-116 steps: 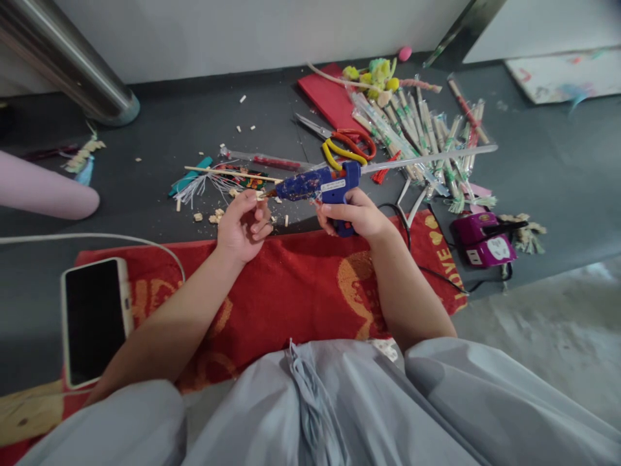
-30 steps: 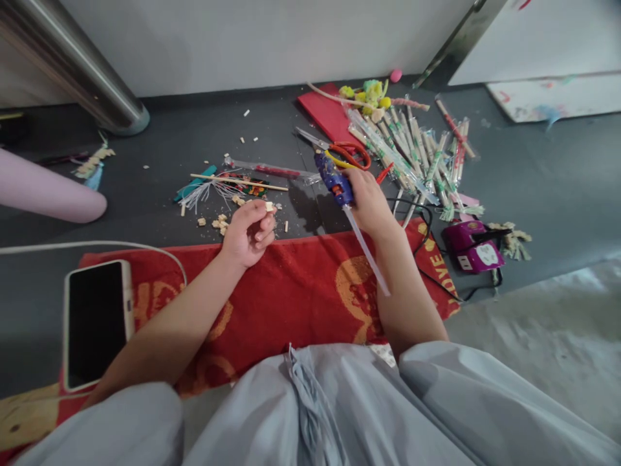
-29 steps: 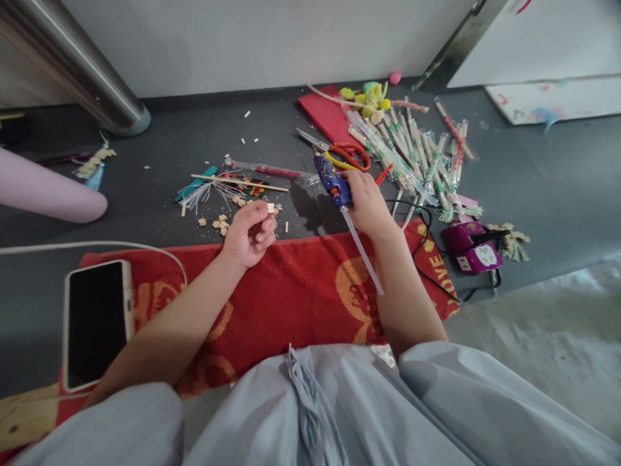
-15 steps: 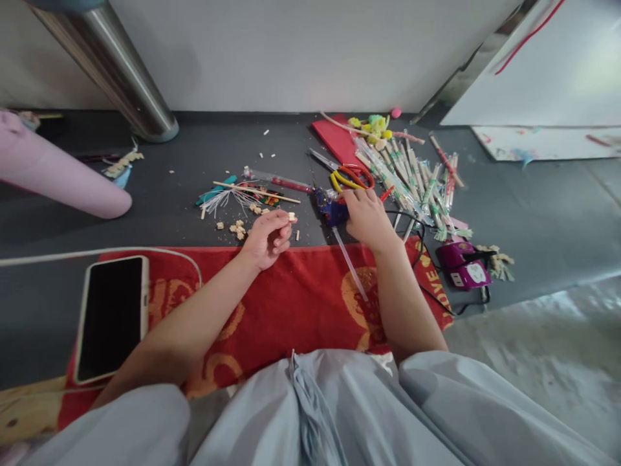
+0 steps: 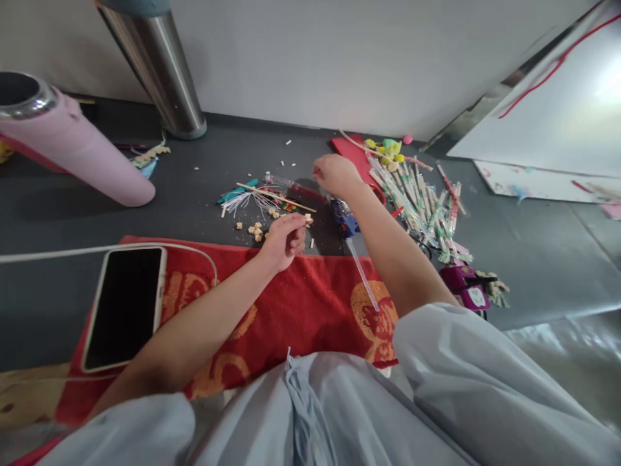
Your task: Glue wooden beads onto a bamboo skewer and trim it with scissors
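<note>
My left hand (image 5: 285, 241) is closed in a pinch on a small pale block (image 5: 308, 219), held just above the grey surface. My right hand (image 5: 338, 176) is beyond it, fingers curled downward; what they hold, if anything, is hidden. It covers most of the scissors, whose red handle (image 5: 377, 192) shows beside the wrist. Below the right forearm lies a blue glue gun (image 5: 345, 221) with a clear glue stick (image 5: 363, 275) sticking out of its back. Several pale blocks (image 5: 255, 230) lie left of my left hand, near a thin wooden stick (image 5: 276, 196) and white strands (image 5: 241, 202).
A pink bottle (image 5: 97, 145) and a steel tumbler (image 5: 179, 84) stand at the left. A phone (image 5: 125, 307) lies on the red towel (image 5: 310, 304). Wrapped sticks (image 5: 412, 184) are heaped at the right, near a purple box (image 5: 460, 285) and a red sheet (image 5: 350, 150).
My right hand has left the glue gun and moved up and left over the scissors. My left hand still pinches the small block. The whole view has shifted slightly.
</note>
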A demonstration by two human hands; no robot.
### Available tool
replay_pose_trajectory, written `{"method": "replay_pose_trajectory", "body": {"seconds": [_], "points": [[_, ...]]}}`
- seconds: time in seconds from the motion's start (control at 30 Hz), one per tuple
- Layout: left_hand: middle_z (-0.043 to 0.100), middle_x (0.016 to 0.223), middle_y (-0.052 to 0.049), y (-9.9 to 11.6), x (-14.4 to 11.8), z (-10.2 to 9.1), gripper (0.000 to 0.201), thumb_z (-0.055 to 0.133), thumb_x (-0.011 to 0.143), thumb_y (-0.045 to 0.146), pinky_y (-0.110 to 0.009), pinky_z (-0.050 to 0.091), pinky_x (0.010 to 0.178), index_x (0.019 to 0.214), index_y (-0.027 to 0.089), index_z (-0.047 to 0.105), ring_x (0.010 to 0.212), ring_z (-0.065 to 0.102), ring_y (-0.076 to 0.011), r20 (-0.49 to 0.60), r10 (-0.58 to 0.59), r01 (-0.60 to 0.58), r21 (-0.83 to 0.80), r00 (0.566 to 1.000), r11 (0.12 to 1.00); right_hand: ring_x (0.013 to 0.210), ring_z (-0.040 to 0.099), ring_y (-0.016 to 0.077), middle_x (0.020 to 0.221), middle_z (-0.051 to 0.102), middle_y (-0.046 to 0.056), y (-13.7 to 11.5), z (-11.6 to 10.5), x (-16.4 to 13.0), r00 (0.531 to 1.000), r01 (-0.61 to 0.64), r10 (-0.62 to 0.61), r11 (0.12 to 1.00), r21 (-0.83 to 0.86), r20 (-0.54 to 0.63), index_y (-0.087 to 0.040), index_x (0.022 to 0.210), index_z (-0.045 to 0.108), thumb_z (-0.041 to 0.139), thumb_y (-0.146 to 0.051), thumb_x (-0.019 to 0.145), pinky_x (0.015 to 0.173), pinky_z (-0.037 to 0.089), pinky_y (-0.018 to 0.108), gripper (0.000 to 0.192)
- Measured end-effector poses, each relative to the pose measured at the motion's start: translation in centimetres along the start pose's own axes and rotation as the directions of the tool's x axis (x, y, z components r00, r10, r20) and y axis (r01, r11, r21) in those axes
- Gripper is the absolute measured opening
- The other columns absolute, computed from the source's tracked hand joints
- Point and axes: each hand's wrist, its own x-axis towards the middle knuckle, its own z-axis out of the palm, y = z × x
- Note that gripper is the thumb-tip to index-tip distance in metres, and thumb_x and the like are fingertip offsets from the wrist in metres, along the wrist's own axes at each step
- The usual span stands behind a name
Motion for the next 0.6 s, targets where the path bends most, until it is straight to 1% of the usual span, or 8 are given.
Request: {"method": "replay_pose_trajectory", "body": {"seconds": [0.1, 0.17, 0.2, 0.3, 0.37, 0.47, 0.53, 0.6], "points": [[0.044, 0.044, 0.009, 0.0, -0.1, 0.0, 0.023, 0.074, 0.058, 0.025, -0.015, 0.014, 0.033, 0.07, 0.013, 0.059, 0.034, 0.029, -0.0005, 0.001, 0.001, -0.001, -0.005, 1.0, 1.0, 0.101, 0.061, 0.0272, 0.11, 0.069, 0.016, -0.7, 1.1, 3.0, 1.0, 0.024, -0.024, 1.0, 0.003, 0.0, -0.013, 0.103, 0.069, 0.046, -0.017, 0.087, 0.087, 0.046, 0.041, 0.028], [0.044, 0.044, 0.009, 0.1, -0.1, 0.0, 0.023, 0.074, 0.058, 0.025, -0.015, 0.014, 0.033, 0.069, 0.014, 0.058, 0.034, 0.029, -0.0007, 0.006, 0.002, -0.002, -0.011, 1.0, 1.0, 0.103, 0.06, 0.0274, 0.116, 0.067, 0.016, -1.1, 1.5, 4.3, 1.0, 0.024, -0.024, 1.0, 0.006, -0.019, -0.013, 0.111, 0.067, 0.049, -0.018, 0.088, 0.088, 0.046, 0.04, 0.03], [0.044, 0.044, 0.009, 0.1, -0.1, 0.0, 0.023, 0.075, 0.057, 0.025, -0.015, 0.014, 0.033, 0.069, 0.014, 0.058, 0.034, 0.029, -0.0007, 0.007, 0.004, -0.004, -0.015, 1.0, 1.0, 0.104, 0.06, 0.0276, 0.118, 0.066, 0.016, -1.3, 1.7, 4.9, 1.0, 0.025, -0.025, 1.0, 0.005, -0.009, -0.014, 0.112, 0.067, 0.049, -0.018, 0.088, 0.088, 0.045, 0.04, 0.03], [0.043, 0.044, 0.009, 0.1, 0.0, -0.1, 0.024, 0.075, 0.057, 0.025, -0.015, 0.013, 0.034, 0.069, 0.014, 0.058, 0.034, 0.028, -0.0005, 0.005, 0.003, -0.003, -0.026, 1.0, 1.0, 0.104, 0.061, 0.0279, 0.117, 0.066, 0.016, -1.6, 1.9, 5.9, 0.998, 0.034, -0.033, 0.999, -0.012, 0.045, -0.013, 0.106, 0.069, 0.049, -0.017, 0.088, 0.087, 0.045, 0.04, 0.028], [0.043, 0.044, 0.009, 0.0, 0.0, -0.1, 0.024, 0.075, 0.058, 0.026, -0.015, 0.012, 0.034, 0.07, 0.014, 0.059, 0.034, 0.028, -0.0003, 0.006, 0.001, 0.0, -0.029, 1.0, 1.0, 0.103, 0.061, 0.0284, 0.115, 0.067, 0.017, -1.7, 1.9, 6.3, 0.997, 0.05, -0.048, 0.998, -0.031, 0.062, -0.012, 0.101, 0.07, 0.049, -0.016, 0.087, 0.087, 0.045, 0.04, 0.026], [0.044, 0.044, 0.009, 0.0, 0.0, -0.2, 0.024, 0.075, 0.058, 0.026, -0.015, 0.013, 0.034, 0.07, 0.014, 0.059, 0.034, 0.028, -0.0004, 0.011, 0.007, -0.006, -0.033, 1.0, 0.999, 0.103, 0.061, 0.0307, 0.112, 0.067, 0.02, -1.7, 1.6, 6.3, 0.995, 0.078, -0.075, 0.996, -0.051, 0.061, -0.009, 0.099, 0.07, 0.048, -0.015, 0.085, 0.089, 0.045, 0.043, 0.026], [0.044, 0.044, 0.009, 0.0, 0.0, -0.2, 0.023, 0.075, 0.058, 0.025, -0.015, 0.013, 0.034, 0.069, 0.014, 0.058, 0.034, 0.028, -0.0006, 0.008, 0.009, -0.009, -0.036, 1.0, 0.999, 0.101, 0.061, 0.0306, 0.108, 0.068, 0.019, -1.6, 1.2, 5.6, 0.997, 0.07, -0.07, 0.997, -0.015, 0.033, -0.009, 0.096, 0.07, 0.048, -0.014, 0.084, 0.09, 0.045, 0.044, 0.025], [0.045, 0.044, 0.009, 0.0, -0.1, -0.1, 0.022, 0.074, 0.059, 0.024, -0.015, 0.013, 0.034, 0.069, 0.015, 0.057, 0.034, 0.029, -0.0008, 0.001, 0.006, -0.006, -0.036, 1.0, 0.999, 0.095, 0.062, 0.0275, 0.099, 0.07, 0.015, -1.5, 0.4, 4.1, 0.998, 0.045, -0.041, 0.995, 0.087, -0.038, -0.012, 0.09, 0.07, 0.049, -0.014, 0.082, 0.088, 0.046, 0.042, 0.022]]}}
